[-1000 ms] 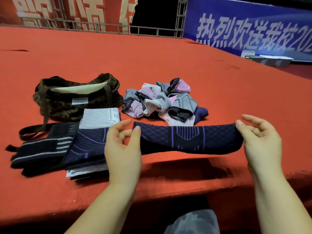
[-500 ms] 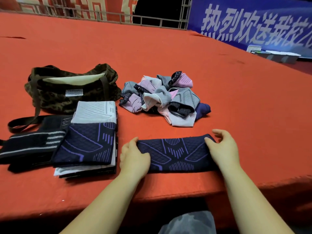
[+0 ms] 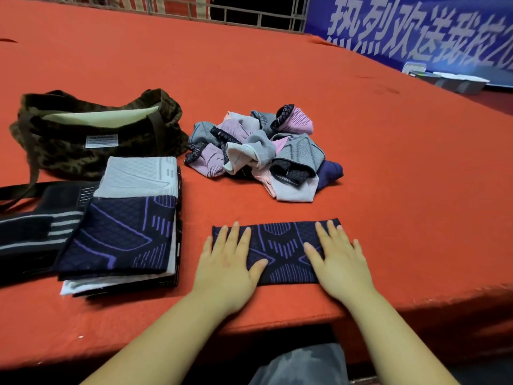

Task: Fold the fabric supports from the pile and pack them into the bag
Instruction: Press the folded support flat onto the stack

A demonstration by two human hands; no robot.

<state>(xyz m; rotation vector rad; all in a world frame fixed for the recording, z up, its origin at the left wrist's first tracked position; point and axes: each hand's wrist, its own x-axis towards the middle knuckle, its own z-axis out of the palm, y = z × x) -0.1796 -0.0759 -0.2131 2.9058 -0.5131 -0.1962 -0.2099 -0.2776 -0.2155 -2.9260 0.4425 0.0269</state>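
Navy knitted fabric support with purple line pattern (image 3: 283, 252) lies flat on the red felt-covered worktop (image 3: 388, 168), close to the near edge, and I've got both palms on it. My left hand (image 3: 227, 262) presses its left end, my right hand (image 3: 337, 259) its right end, fingers of each spread and straight, nothing pinched. It looks folded to a short rectangle. Just to the left sits the stack of folded supports (image 3: 127, 232), navy on top, pale grey beneath, with a black support striped in grey (image 3: 36, 232) beside it. Beyond them, the camouflage cloth bag (image 3: 91, 132) stands open; I can't see anything packed inside. Further back, the jumbled pile of pink, grey and navy supports (image 3: 261, 154) waits unfolded. I'd judge us roughly midway through folding, packing not begun.
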